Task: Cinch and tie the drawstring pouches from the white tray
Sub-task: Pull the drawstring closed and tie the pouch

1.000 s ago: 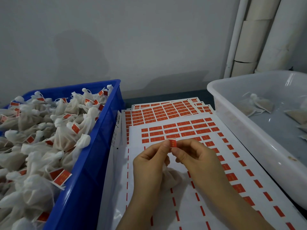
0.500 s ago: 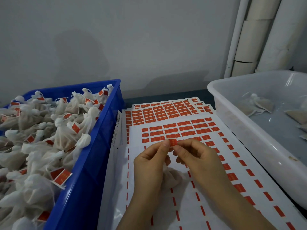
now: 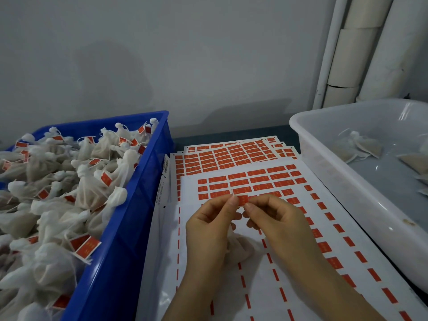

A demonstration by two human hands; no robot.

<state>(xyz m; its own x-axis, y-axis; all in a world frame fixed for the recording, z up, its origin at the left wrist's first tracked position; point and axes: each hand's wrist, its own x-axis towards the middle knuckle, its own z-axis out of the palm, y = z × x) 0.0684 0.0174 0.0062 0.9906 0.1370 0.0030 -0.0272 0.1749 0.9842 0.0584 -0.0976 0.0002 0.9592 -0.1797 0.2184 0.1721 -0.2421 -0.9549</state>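
Hands: left hand (image 3: 208, 228) and right hand (image 3: 278, 221) each pinch one end of a small red sticker (image 3: 242, 200), fingertips closed on it.
Pouch: white pouch (image 3: 240, 245) lies on the sticker sheets (image 3: 231, 286) under both hands, mostly hidden.
Direction: the sticker's long axis runs left to right; which way the pouch's neck points cannot be told.
Risk: the sticker may fold crooked or cling to a fingertip, since the glue probably grabs at first touch.
Sides: blue crate (image 3: 129, 228) of tagged pouches left; white tray (image 3: 347, 181) right.

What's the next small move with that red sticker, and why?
Probably fold the red sticker closed into a tag: left hand and right hand pinch its ends above a pouch, and finished pouches in the blue crate carry such tags.
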